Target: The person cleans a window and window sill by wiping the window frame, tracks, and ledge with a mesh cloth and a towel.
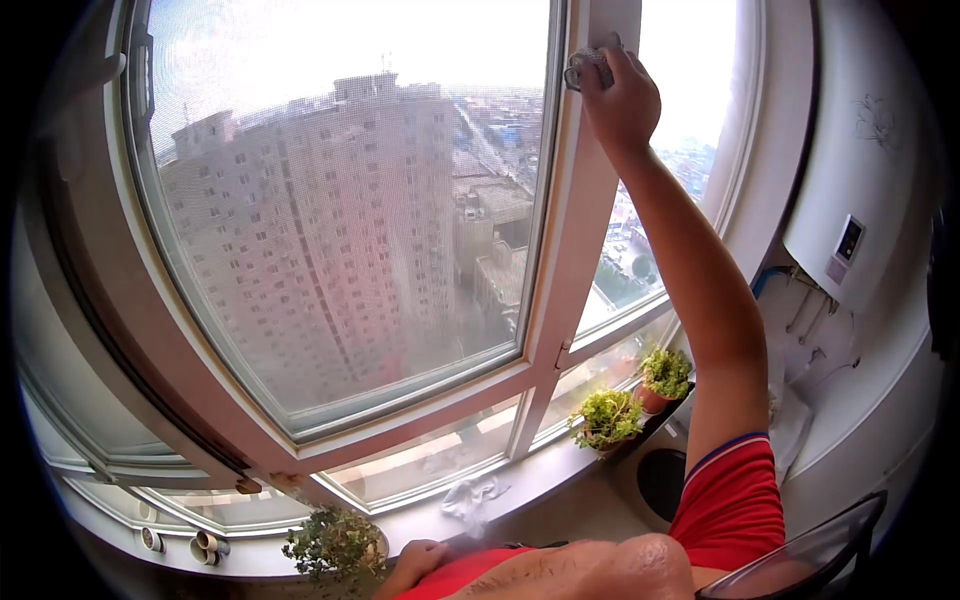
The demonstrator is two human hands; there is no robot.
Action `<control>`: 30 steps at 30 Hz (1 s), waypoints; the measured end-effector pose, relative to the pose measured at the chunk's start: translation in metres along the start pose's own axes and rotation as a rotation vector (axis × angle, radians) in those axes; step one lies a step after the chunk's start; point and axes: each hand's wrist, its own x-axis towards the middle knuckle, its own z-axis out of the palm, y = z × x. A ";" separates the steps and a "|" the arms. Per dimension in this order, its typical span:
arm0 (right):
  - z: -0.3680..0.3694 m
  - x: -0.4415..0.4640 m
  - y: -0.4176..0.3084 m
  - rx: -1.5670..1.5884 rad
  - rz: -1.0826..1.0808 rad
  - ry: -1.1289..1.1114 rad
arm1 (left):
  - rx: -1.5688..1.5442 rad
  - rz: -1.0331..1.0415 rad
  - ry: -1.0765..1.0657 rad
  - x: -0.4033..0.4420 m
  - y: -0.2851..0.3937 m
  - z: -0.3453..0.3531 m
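Raised high, my right hand [625,95] is closed round a grey crumpled wad [588,70], pressed to the white window post [572,190] between two panes. Whether the wad is cloth or a scouring pad I cannot tell. To the left of that hand is a large screened window [340,250]. Low in the view, my left hand [425,555] is near the sill, partly behind my body, and its fingers are not clear. A leafy potted plant [335,545] stands just left of it, and a white crumpled cloth [470,500] lies on the sill beyond.
Two more potted plants [607,418] stand on the sill at right, below my raised arm. A white water heater [860,160] with pipes under it hangs on the right wall. Small cups [207,547] sit at the far left of the sill [405,525].
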 end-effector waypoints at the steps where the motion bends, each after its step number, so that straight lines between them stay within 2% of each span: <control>1: -0.001 0.008 -0.009 -0.051 -0.057 0.048 | 0.042 0.011 0.014 0.001 -0.005 0.001; 4: 0.012 0.045 -0.020 -0.024 -0.177 0.158 | -0.024 -0.081 0.030 0.002 -0.010 0.002; 8: 0.040 0.079 -0.018 -0.304 -0.311 0.259 | -0.166 -0.038 0.095 0.002 -0.017 -0.002; 9: 0.039 0.093 -0.018 -0.154 -0.110 0.034 | -0.191 -0.030 0.093 0.001 -0.016 -0.006; 10: 0.029 0.104 -0.031 -0.148 -0.164 0.088 | -0.214 -0.024 0.089 0.001 -0.017 -0.010; 15: 0.055 0.138 -0.008 -0.259 -0.179 0.133 | -0.021 0.071 0.034 0.045 -0.061 -0.004; 16: 0.045 0.136 -0.019 -0.183 -0.163 0.095 | 0.021 0.088 0.022 0.052 -0.069 -0.004; 18: 0.022 0.119 -0.040 -0.026 -0.131 0.017 | -0.024 0.082 -0.005 0.063 -0.082 -0.001; 21: 0.023 0.068 -0.024 -0.226 -0.181 0.028 | -0.050 0.002 0.069 0.041 -0.062 -0.010; 22: 0.020 0.050 -0.022 -0.309 -0.129 -0.080 | -0.049 -0.035 0.111 0.032 -0.053 -0.014; 26: -0.009 -0.028 -0.031 -0.249 -0.058 -0.231 | 0.045 0.003 0.046 0.033 -0.057 -0.015; 27: -0.008 -0.054 -0.029 -0.265 -0.090 -0.169 | 0.054 -0.005 0.022 0.031 -0.046 -0.018; 28: -0.015 -0.077 -0.032 -0.226 -0.044 -0.198 | 0.064 -0.012 0.000 0.029 -0.038 -0.021; 30: -0.032 -0.125 -0.034 -0.224 0.034 -0.349 | 0.069 0.032 -0.040 0.030 -0.036 -0.021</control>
